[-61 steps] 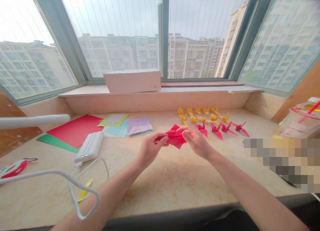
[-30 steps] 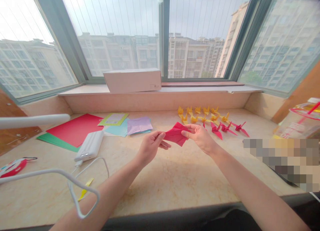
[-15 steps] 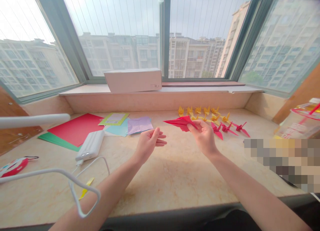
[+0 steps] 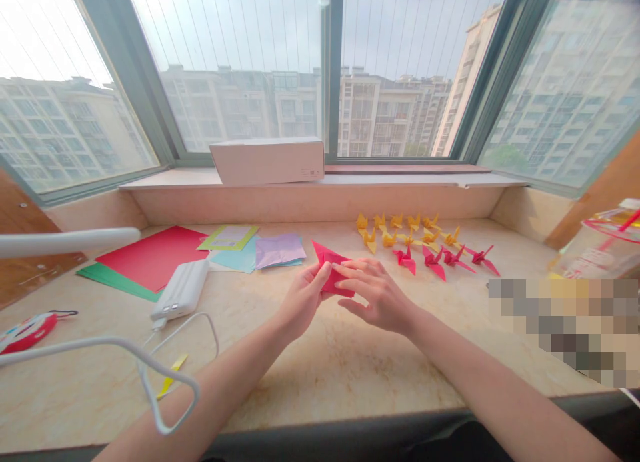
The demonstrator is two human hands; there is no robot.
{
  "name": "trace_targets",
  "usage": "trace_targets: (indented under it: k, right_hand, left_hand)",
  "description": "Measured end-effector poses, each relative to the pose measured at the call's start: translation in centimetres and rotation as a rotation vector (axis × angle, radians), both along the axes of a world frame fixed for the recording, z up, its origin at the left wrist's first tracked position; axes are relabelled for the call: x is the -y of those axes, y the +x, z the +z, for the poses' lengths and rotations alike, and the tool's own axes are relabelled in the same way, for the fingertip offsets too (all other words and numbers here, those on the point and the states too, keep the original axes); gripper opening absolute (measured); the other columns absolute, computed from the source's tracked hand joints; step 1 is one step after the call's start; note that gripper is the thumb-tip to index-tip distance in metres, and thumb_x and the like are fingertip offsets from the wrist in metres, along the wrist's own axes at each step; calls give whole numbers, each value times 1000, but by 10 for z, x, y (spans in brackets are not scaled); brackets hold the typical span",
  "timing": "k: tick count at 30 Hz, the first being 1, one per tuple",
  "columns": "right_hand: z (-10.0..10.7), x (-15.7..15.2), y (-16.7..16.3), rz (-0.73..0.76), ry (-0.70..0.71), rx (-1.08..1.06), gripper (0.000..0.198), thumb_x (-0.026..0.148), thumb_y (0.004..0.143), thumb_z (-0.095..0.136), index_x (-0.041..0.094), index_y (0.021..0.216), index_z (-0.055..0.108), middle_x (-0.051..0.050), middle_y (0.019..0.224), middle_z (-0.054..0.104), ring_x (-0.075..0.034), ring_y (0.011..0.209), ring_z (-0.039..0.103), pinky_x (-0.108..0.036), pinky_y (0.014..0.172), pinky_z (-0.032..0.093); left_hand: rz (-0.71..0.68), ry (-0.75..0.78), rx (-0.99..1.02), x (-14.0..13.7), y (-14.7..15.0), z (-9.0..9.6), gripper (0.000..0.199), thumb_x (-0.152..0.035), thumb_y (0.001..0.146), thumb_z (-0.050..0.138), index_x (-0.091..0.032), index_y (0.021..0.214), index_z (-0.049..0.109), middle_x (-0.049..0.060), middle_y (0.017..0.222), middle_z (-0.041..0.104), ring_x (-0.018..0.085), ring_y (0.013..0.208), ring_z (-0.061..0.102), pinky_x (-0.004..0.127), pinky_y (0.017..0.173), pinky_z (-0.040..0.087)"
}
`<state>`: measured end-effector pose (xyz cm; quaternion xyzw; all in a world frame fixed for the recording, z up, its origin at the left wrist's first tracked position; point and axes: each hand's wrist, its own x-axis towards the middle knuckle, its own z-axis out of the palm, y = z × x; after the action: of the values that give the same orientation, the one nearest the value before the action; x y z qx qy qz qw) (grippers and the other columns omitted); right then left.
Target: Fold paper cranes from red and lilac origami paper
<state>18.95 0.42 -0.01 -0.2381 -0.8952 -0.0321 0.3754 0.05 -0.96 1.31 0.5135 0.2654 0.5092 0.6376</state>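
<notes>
A partly folded piece of red origami paper (image 4: 336, 283) is held above the counter, its pointed end toward the upper left. My left hand (image 4: 306, 295) pinches its left side, thumb on top and fingers underneath. Stretched over the right part of the paper are the fingers of my right hand (image 4: 380, 295); they touch its surface while the thumb stays apart below. Beyond my right hand stand several finished red paper cranes (image 4: 434, 261), and behind them several yellow paper cranes (image 4: 411, 239) in rows.
Red paper sheets (image 4: 155, 255), green paper (image 4: 117, 282) and a purple sheet (image 4: 280, 250) lie left. A white power bank (image 4: 181, 289) trails a cable. White tubing (image 4: 100, 342) crosses the lower left. A white box (image 4: 270, 162) sits on the sill; a plastic cup (image 4: 595, 249) stands right.
My right hand has brought the red paper left and down to my left hand, which now grips it. Its fingers have spread over the paper. A red crane it covered now shows.
</notes>
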Motion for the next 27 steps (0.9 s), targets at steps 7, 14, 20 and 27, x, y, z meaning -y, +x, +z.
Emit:
trace_targets:
  k: [7, 14, 20, 27]
  right_hand:
    - [-1, -2, 3, -53, -128, -226, 20, 24, 95, 55, 27, 109, 68, -7, 123, 68, -25, 117, 60, -46, 101, 43]
    - [-4, -5, 3, -14, -299, -338, 17, 26, 91, 61, 25, 105, 70, -7, 102, 73, -23, 96, 68, -39, 88, 52]
    - [-5, -2, -2, -53, -307, -460, 18, 22, 91, 61, 22, 105, 72, -6, 96, 71, -20, 87, 67, -35, 79, 54]
    - [-8, 0, -3, 75, -308, -320, 29, 14, 92, 54, 23, 116, 69, -7, 97, 68, -19, 88, 65, -34, 80, 54]
  left_hand:
    - [105, -56, -79, -7, -2, -8, 40, -47, 85, 67, -11, 102, 69, 12, 97, 75, 22, 82, 70, 30, 72, 54]
    - [59, -8, -183, -6, -4, -6, 41, -47, 86, 65, -10, 103, 69, 12, 95, 74, 21, 80, 69, 29, 70, 52]
    - [108, -71, -105, -5, -4, -2, 42, -36, 76, 79, -16, 109, 63, 9, 98, 74, 19, 83, 70, 28, 74, 52]
    - [253, -108, 21, -10, -4, -4, 37, -35, 75, 79, -14, 101, 64, 8, 93, 75, 19, 80, 70, 31, 76, 53]
